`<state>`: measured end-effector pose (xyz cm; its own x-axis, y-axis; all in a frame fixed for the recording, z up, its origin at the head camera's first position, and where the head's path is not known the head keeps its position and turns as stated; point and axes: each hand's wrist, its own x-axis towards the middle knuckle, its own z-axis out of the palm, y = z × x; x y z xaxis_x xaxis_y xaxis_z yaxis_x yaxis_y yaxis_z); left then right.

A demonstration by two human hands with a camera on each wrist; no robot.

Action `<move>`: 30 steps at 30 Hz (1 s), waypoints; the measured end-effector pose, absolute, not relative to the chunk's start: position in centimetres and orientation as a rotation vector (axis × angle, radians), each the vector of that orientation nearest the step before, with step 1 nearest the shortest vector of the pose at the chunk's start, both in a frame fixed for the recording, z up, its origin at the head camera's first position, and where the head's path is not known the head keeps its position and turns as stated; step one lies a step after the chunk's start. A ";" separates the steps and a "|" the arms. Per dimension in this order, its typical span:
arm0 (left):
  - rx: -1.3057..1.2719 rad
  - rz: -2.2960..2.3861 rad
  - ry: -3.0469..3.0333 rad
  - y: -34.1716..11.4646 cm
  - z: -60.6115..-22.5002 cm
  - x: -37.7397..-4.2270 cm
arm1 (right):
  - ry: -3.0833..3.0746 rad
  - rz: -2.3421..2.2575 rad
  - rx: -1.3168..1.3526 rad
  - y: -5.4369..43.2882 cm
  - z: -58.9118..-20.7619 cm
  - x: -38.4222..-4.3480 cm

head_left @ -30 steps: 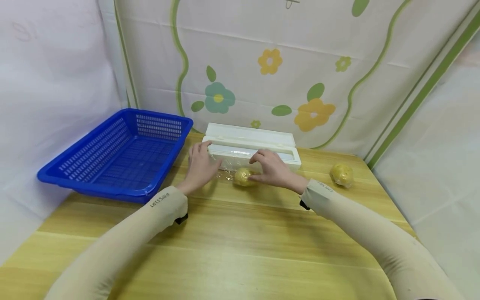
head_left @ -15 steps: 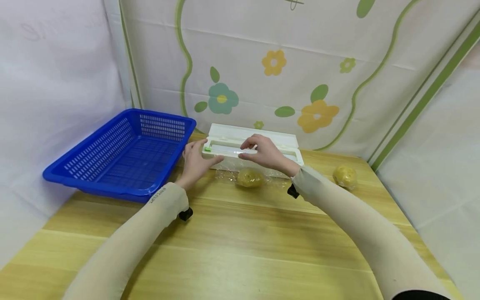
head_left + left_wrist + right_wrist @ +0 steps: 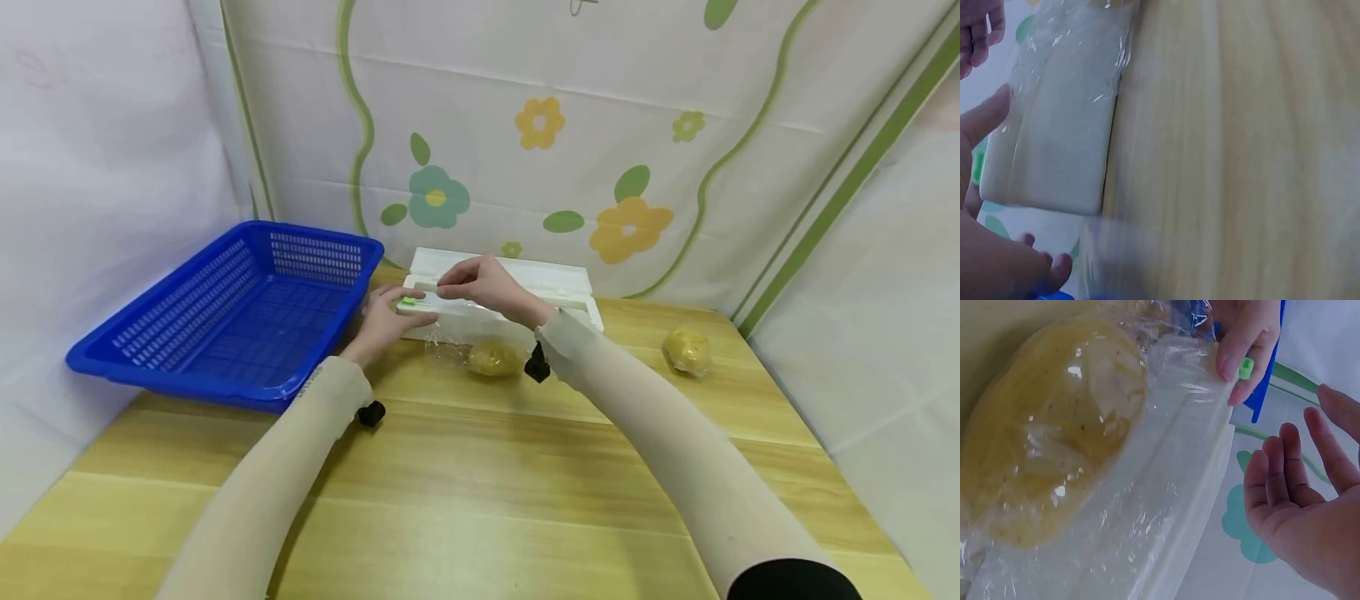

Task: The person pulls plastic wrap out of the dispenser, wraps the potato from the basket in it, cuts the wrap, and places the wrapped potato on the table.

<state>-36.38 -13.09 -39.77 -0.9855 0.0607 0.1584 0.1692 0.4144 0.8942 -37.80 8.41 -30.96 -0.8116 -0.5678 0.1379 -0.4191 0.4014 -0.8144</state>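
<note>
A white cling film dispenser (image 3: 577, 307) stands at the back of the table with its lid raised and a green slider cutter (image 3: 408, 301) at its left end. From it, clear film (image 3: 1147, 506) drapes down the front over a potato (image 3: 495, 358). My left hand (image 3: 381, 323) grips the dispenser's left end, thumb on the film-covered front edge, fingers by the slider. Over the opening hovers my right hand (image 3: 491, 287), loosely bent fingers pointing left toward the slider; in the right wrist view (image 3: 1310, 506) they hold nothing.
A blue plastic basket (image 3: 105, 364) stands on the left, beside my left hand. Another potato (image 3: 687, 350), wrapped in film, lies at the right of the wooden table (image 3: 465, 500). Behind the dispenser hangs a flower-printed curtain (image 3: 480, 167).
My right hand has lifted from beside the potato and moved left over the dispenser toward the slider. Film now spreads across the potato. The left hand stays at the dispenser's left end.
</note>
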 end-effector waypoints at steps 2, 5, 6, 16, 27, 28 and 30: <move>-0.261 -1.693 -2.536 -13.4 -39.9 -36.7 | 2.489 -1.368 -0.890 7.7 -31.2 -37.9; -0.348 -1.771 -2.506 -13.8 -40.2 -37.2 | 2.482 -1.381 -0.896 6.8 -31.6 -38.1; -0.375 -1.790 -2.504 -14.0 -40.2 -37.3 | 2.481 -1.394 -0.894 6.5 -31.8 -38.2; -0.516 -1.856 -2.519 -14.9 -40.5 -38.0 | 2.595 -1.332 -0.847 4.5 -33.0 -38.4; -0.488 -1.997 -2.407 -15.4 -41.1 -38.1 | 2.716 -1.208 -0.812 3.4 -33.8 -38.8; -0.490 -1.998 -2.406 -15.4 -41.0 -38.1 | 2.730 -1.200 -0.820 3.3 -33.8 -38.9; -0.486 -1.991 -2.408 -15.5 -40.9 -38.1 | 2.756 -1.183 -0.839 3.1 -33.9 -39.0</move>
